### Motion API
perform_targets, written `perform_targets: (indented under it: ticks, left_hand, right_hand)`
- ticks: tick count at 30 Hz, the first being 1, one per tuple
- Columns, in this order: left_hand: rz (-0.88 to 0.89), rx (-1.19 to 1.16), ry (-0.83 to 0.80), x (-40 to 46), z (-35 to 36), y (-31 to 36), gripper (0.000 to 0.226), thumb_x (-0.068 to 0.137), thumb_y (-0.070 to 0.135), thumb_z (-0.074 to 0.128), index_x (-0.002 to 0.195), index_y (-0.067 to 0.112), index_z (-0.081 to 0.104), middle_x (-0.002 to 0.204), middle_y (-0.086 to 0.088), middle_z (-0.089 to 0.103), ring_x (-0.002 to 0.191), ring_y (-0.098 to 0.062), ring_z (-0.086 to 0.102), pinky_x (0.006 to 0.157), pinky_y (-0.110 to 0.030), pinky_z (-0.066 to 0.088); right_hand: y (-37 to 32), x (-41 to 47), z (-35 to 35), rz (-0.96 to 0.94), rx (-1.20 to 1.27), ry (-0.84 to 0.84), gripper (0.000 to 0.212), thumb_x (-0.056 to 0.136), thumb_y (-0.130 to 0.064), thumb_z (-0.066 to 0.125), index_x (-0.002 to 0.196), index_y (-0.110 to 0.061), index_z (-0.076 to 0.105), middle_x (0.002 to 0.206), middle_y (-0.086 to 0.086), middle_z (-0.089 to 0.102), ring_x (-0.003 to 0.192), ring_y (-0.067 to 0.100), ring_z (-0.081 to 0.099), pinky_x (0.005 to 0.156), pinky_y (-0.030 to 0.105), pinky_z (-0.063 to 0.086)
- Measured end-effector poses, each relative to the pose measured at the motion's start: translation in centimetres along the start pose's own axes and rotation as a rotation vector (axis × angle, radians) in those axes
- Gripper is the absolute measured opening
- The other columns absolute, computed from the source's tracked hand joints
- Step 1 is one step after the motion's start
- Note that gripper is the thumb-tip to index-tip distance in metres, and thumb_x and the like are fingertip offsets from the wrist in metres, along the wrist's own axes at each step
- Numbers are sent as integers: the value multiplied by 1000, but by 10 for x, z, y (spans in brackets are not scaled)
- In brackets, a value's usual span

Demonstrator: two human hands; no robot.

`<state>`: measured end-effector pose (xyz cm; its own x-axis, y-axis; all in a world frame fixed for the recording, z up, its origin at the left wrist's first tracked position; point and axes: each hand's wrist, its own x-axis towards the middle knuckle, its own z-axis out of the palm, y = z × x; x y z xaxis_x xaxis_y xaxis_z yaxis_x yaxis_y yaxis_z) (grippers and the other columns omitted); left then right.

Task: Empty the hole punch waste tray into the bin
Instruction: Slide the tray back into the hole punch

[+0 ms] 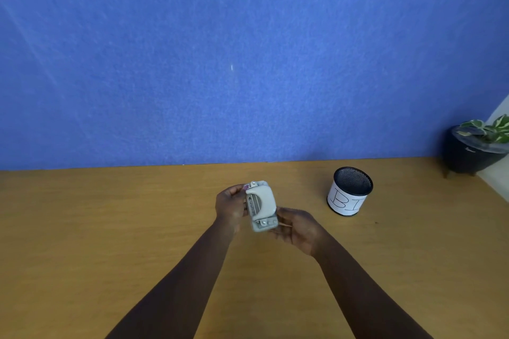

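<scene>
Pale grey hole punch, black mesh bin with white label, blue wall.

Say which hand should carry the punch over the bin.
Right, probably. The bin stands to the right of the hole punch, and the right hand already holds the punch on that side; the left hand would cross over.

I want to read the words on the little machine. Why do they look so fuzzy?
In the head view, the hole punch is small and soft with blur between the left hand and right hand; only the bin label's big letters show clearly.
</scene>
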<state>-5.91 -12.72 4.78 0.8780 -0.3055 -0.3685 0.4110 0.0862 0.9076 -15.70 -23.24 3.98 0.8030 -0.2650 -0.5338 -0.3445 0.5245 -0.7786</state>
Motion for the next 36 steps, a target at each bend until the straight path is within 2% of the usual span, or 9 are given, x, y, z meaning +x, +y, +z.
perform_targets:
  ticks: [4, 8, 12, 15, 18, 27, 30, 34, 36]
  left_hand:
    - [-14, 25, -34, -3, -2, 0, 14, 92, 11, 58, 104, 5, 62, 71, -7, 63, 56, -17, 60, 43, -19, 51]
    - [-119, 19, -182, -6, -6, 1, 12, 93, 15, 56, 85, 8, 63, 65, 0, 72, 50, -10, 69, 46, -21, 57]
    - [-272, 275, -326, -7, -16, -4, 12, 92, 6, 56, 83, 9, 64, 92, -11, 70, 66, -16, 71, 56, -24, 60]
    - [-311, 329, -354, -8, -16, -8, 9, 87, 4, 63, 78, 7, 66, 69, -5, 75, 51, -11, 72, 51, -22, 60]
    - [-263, 372, -322, -7, -14, -8, 12, 85, 4, 66, 74, 5, 64, 50, 1, 71, 46, -7, 70, 50, -21, 58]
    - [-167, 418, -280, -6, -10, -15, 17, 85, 1, 65, 69, 4, 60, 42, 2, 67, 40, -7, 67, 48, -20, 57]
    - [-222, 415, -282, -5, -10, -14, 16, 89, 5, 61, 73, 6, 62, 55, -3, 71, 45, -9, 69, 50, -23, 58]
    - [-296, 308, -269, -5, -5, -5, 18, 94, 22, 50, 95, 7, 61, 81, -8, 64, 70, -22, 64, 62, -32, 55]
    - [-271, 294, -250, -5, -3, -3, 28, 90, 33, 58, 101, 8, 63, 83, -5, 65, 70, -21, 65, 56, -30, 56]
  right_hand:
    - [12, 0, -2, -2, 39, 18, 23, 90, -3, 53, 110, 3, 62, 72, 6, 71, 51, 9, 69, 53, 21, 58]
    - [12, 3, -4, -37, 65, 89, 28, 89, 4, 51, 116, 9, 58, 73, 10, 68, 48, 11, 67, 51, 22, 57]
    - [6, 3, -7, -49, 129, 176, 24, 91, 3, 49, 112, 8, 60, 77, 13, 65, 47, 14, 64, 45, 21, 56]
    - [5, 3, -8, -42, 146, 212, 20, 91, 2, 49, 107, 5, 61, 78, 13, 65, 60, 20, 63, 44, 22, 56]
    - [6, 1, -7, -18, 158, 218, 15, 89, 0, 54, 100, 6, 62, 78, 13, 65, 59, 19, 65, 46, 22, 56]
    - [7, 3, -7, 12, 168, 250, 5, 86, 0, 59, 87, 4, 62, 79, 15, 64, 69, 22, 62, 45, 22, 56]
    - [4, 2, -7, 3, 152, 243, 9, 85, 0, 61, 91, 6, 61, 78, 15, 65, 69, 22, 62, 45, 22, 57]
    - [2, 1, -6, -8, 59, 219, 16, 82, -1, 65, 95, 8, 62, 76, 13, 66, 68, 21, 64, 48, 22, 57]
    - [3, 2, -3, -21, 12, 210, 21, 81, -2, 66, 100, 9, 63, 76, 13, 66, 67, 21, 64, 50, 22, 57]
